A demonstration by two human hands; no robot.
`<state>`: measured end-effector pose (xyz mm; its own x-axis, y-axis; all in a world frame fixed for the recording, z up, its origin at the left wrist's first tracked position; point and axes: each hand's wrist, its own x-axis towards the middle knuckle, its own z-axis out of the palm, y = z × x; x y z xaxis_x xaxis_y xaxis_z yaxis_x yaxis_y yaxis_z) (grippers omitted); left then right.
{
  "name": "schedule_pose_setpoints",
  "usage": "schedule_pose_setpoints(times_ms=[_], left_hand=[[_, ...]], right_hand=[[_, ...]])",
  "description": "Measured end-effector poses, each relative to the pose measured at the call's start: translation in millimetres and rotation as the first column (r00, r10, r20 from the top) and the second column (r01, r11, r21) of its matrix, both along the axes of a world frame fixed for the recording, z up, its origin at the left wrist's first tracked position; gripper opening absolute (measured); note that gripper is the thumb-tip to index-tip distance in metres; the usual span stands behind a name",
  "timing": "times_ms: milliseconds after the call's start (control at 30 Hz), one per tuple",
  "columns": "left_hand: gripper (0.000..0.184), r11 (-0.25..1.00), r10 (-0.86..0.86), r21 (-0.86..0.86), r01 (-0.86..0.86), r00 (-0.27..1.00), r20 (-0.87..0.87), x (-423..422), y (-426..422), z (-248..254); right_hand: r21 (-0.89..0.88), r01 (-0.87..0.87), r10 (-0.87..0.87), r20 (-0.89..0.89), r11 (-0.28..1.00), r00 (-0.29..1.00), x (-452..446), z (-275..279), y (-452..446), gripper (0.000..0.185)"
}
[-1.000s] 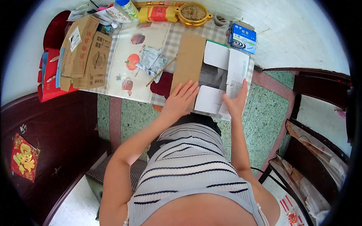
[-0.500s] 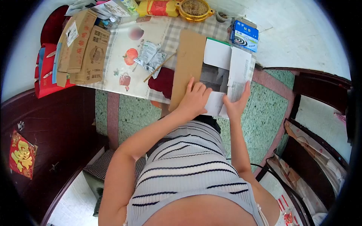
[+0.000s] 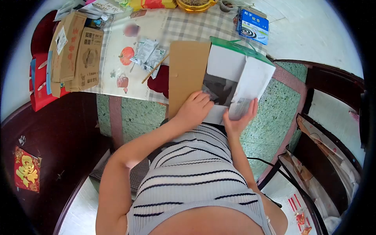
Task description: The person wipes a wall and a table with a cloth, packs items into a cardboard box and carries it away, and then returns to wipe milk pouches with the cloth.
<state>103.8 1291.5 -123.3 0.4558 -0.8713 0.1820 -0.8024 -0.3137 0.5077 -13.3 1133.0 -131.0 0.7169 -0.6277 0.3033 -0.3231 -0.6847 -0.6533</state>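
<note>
An opened cardboard box rests on the table's near edge, close to my body. Its brown flap is folded out to the left and its white flaps stand apart. The far side is green with a thin green cord handle. Dark grey contents with some clear plastic show inside; I cannot make out what they are. My left hand grips the box's near left edge, its bent fingertips at the opening. My right hand holds the near end of the right flap between thumb and fingers.
Silver sachets, a thin stick and dark red cloth lie left of the box. Flattened cartons lean at the far left. A blue mosquito coil box and a gold bowl stand at the back.
The box has tipped and come nearer to my body, so its green far side now shows. Both hands have moved slightly with it, the left fingers now at the opening.
</note>
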Motion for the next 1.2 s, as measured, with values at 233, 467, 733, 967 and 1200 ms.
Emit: schedule_pose_setpoints(times_ms=[233, 467, 733, 967, 1200], left_hand=[[0.021, 0.62, -0.325, 0.611, 0.491, 0.87, -0.369, 76.2, -89.4, -17.7], [0.05, 0.534, -0.322, 0.338, 0.774, 0.557, -0.765, 64.6, -129.0, -134.2], [0.048, 0.506, -0.27, 0.392, 0.768, 0.573, -0.774, 73.4, -130.0, -139.9], [0.047, 0.361, -0.282, 0.512, 0.779, 0.615, -0.737, 89.6, -126.0, -141.5], [0.035, 0.238, -0.423, 0.62, 0.748, 0.654, -0.627, 114.3, -124.3, -96.7]], right_hand=[[-0.107, -0.075, 0.077, 0.012, 0.991, 0.997, 31.6, -3.9, -7.7, 0.086], [-0.195, -0.107, 0.105, -0.022, 0.975, 0.994, 46.5, -9.5, -12.2, 0.085], [-0.113, -0.129, 0.123, -0.053, 0.985, 0.991, 60.3, -13.9, -21.1, 0.081], [-0.081, -0.114, 0.105, -0.105, 0.99, 0.989, 68.7, -9.9, -21.3, 0.081], [-0.026, -0.111, 0.106, -0.162, 0.993, 0.981, 71.7, -11.4, -24.7, 0.085]])
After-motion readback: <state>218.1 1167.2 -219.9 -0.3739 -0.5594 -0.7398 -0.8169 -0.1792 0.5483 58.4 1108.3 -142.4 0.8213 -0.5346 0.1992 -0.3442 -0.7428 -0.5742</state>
